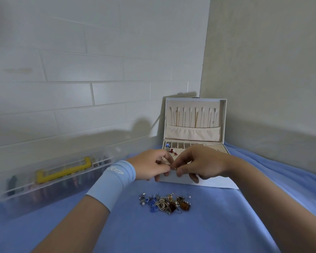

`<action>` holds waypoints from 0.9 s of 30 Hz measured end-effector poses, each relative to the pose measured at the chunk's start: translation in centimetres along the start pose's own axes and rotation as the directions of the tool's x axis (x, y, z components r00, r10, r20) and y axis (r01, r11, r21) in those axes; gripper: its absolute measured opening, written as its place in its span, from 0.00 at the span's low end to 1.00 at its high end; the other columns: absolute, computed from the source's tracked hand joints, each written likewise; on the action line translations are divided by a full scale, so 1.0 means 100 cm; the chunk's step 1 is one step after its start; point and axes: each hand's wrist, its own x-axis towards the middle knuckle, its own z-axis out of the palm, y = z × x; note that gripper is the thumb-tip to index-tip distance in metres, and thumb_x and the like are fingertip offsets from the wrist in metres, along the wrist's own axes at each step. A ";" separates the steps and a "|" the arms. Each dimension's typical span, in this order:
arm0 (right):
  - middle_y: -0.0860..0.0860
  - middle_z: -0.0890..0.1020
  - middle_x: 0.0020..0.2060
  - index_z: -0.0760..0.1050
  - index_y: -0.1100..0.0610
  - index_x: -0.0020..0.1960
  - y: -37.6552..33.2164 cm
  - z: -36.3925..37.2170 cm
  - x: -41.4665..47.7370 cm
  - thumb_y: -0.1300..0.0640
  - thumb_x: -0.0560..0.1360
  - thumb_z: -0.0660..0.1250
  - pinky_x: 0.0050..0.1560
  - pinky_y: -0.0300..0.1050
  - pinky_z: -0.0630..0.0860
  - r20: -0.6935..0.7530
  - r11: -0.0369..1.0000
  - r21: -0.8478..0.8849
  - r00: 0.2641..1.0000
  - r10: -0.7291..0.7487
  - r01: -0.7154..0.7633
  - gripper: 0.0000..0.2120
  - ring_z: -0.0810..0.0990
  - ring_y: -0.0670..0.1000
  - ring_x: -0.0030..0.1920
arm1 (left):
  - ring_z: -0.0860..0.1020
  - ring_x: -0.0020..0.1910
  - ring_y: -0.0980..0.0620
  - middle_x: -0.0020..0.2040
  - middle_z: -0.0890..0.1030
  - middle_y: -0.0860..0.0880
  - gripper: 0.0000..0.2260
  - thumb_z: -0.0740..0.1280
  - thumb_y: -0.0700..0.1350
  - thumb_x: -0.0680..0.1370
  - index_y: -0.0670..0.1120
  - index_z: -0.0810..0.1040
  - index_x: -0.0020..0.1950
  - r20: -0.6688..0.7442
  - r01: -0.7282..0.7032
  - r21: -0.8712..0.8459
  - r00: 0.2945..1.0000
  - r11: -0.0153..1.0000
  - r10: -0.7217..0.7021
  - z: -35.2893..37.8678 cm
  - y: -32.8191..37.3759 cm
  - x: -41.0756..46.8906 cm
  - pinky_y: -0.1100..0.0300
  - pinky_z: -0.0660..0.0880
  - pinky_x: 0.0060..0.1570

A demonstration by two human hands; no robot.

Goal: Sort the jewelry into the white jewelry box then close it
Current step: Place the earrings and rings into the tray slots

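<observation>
Cloth (171, 232), L hand (150, 167), R hand (202, 164), pinched item (173, 168) unclear

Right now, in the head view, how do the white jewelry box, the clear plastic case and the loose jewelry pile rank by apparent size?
1. White jewelry box, lid open, and clear plastic case: similar extent, and the case is blurred, so I leave them unranked.
2. Loose jewelry pile: clearly smallest.
</observation>
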 end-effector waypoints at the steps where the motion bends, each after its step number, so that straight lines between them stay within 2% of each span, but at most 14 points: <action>1: 0.51 0.81 0.31 0.84 0.58 0.55 0.000 0.000 0.000 0.64 0.78 0.69 0.24 0.39 0.63 -0.018 0.998 0.057 1.000 -0.019 0.020 0.08 0.73 0.47 0.23 | 0.79 0.36 0.54 0.45 0.83 0.52 0.07 0.63 0.44 0.81 0.50 0.74 0.59 -0.018 -0.007 -0.008 1.000 1.000 0.007 0.000 -0.001 0.000 0.64 0.71 0.29; 3: 0.52 0.83 0.37 0.83 0.57 0.58 0.001 0.000 0.002 0.66 0.79 0.67 0.24 0.40 0.62 -0.064 0.982 0.173 0.996 -0.061 0.071 0.12 0.72 0.49 0.24 | 0.79 0.36 0.54 0.44 0.82 0.54 0.05 0.64 0.46 0.81 0.53 0.74 0.56 -0.063 -0.021 -0.030 0.998 0.999 0.020 0.000 -0.002 0.002 0.63 0.71 0.29; 6: 0.56 0.84 0.39 0.80 0.55 0.62 0.002 -0.001 0.004 0.69 0.78 0.67 0.24 0.42 0.62 -0.173 0.944 0.304 0.982 -0.075 0.125 0.16 0.70 0.53 0.23 | 0.79 0.36 0.54 0.43 0.81 0.55 0.05 0.66 0.48 0.81 0.52 0.75 0.55 -0.133 -0.039 -0.071 0.991 0.997 0.029 0.001 -0.001 0.003 0.61 0.72 0.31; 8: 0.58 0.84 0.39 0.81 0.58 0.58 0.001 -0.005 0.004 0.69 0.78 0.67 0.23 0.39 0.61 -0.258 0.924 0.343 0.963 -0.081 0.170 0.12 0.69 0.52 0.22 | 0.79 0.36 0.55 0.41 0.81 0.55 0.07 0.66 0.47 0.81 0.49 0.77 0.59 -0.167 -0.052 -0.113 0.985 0.992 0.033 0.000 0.002 0.003 0.60 0.72 0.32; 10: 0.60 0.84 0.39 0.82 0.60 0.53 0.000 -0.010 0.005 0.68 0.77 0.68 0.23 0.39 0.60 -0.339 0.913 0.356 0.938 -0.071 0.197 0.07 0.68 0.50 0.22 | 0.79 0.35 0.56 0.43 0.82 0.51 0.07 0.66 0.46 0.81 0.49 0.78 0.59 -0.214 -0.068 -0.161 0.976 0.985 0.032 -0.005 0.007 0.004 0.60 0.71 0.33; 12: 0.58 0.83 0.38 0.83 0.60 0.53 0.000 -0.017 0.008 0.67 0.76 0.72 0.24 0.39 0.61 -0.399 0.904 0.375 0.916 -0.042 0.205 0.07 0.70 0.50 0.23 | 0.79 0.34 0.56 0.48 0.84 0.46 0.06 0.65 0.45 0.81 0.49 0.79 0.56 -0.274 -0.082 -0.201 0.962 0.976 0.024 -0.012 0.011 0.009 0.61 0.70 0.33; 14: 0.55 0.84 0.36 0.83 0.60 0.53 0.001 -0.026 0.013 0.67 0.75 0.73 0.24 0.39 0.64 -0.433 0.900 0.383 0.901 -0.021 0.205 0.09 0.71 0.49 0.23 | 0.78 0.33 0.56 0.49 0.84 0.47 0.07 0.64 0.43 0.81 0.47 0.81 0.54 -0.325 -0.094 -0.233 0.946 0.968 0.014 -0.018 0.015 0.017 0.64 0.69 0.30; 17: 0.56 0.84 0.33 0.84 0.58 0.52 0.004 -0.035 0.025 0.64 0.75 0.74 0.25 0.39 0.69 -0.483 0.934 0.312 0.876 -0.003 0.176 0.06 0.72 0.49 0.24 | 0.78 0.33 0.54 0.47 0.85 0.51 0.08 0.64 0.43 0.81 0.47 0.83 0.53 -0.354 -0.094 -0.271 0.935 0.958 -0.009 -0.026 0.019 0.033 0.68 0.68 0.27; 20: 0.53 0.86 0.35 0.86 0.54 0.49 0.013 -0.040 0.043 0.62 0.75 0.74 0.29 0.37 0.73 -0.526 0.975 0.202 0.850 0.031 0.090 0.05 0.75 0.46 0.25 | 0.78 0.33 0.53 0.47 0.85 0.52 0.08 0.64 0.43 0.81 0.48 0.83 0.53 -0.390 -0.098 -0.295 0.920 0.951 -0.026 -0.030 0.017 0.050 0.69 0.68 0.27; 22: 0.46 0.86 0.38 0.87 0.52 0.49 0.021 -0.039 0.053 0.59 0.76 0.74 0.31 0.32 0.72 -0.532 0.996 0.090 0.846 0.033 0.017 0.04 0.77 0.38 0.26 | 0.77 0.32 0.52 0.47 0.85 0.50 0.07 0.65 0.43 0.81 0.46 0.83 0.53 -0.414 -0.108 -0.318 0.910 0.942 -0.035 -0.030 0.015 0.060 0.72 0.67 0.26; 24: 0.44 0.86 0.41 0.87 0.52 0.49 0.030 -0.036 0.063 0.56 0.76 0.73 0.32 0.28 0.71 -0.530 1.000 0.011 0.848 0.022 -0.019 0.04 0.77 0.32 0.29 | 0.77 0.32 0.52 0.47 0.85 0.50 0.07 0.65 0.42 0.81 0.47 0.83 0.53 -0.434 -0.118 -0.330 0.900 0.937 -0.039 -0.028 0.011 0.067 0.74 0.67 0.26; 27: 0.42 0.85 0.39 0.87 0.51 0.47 0.041 -0.030 0.070 0.57 0.77 0.73 0.33 0.26 0.70 -0.542 0.998 -0.035 0.840 0.030 -0.058 0.04 0.79 0.34 0.33 | 0.76 0.30 0.54 0.46 0.85 0.51 0.07 0.65 0.42 0.81 0.46 0.83 0.53 -0.419 -0.104 -0.314 0.907 0.944 -0.040 -0.022 0.001 0.075 0.73 0.68 0.27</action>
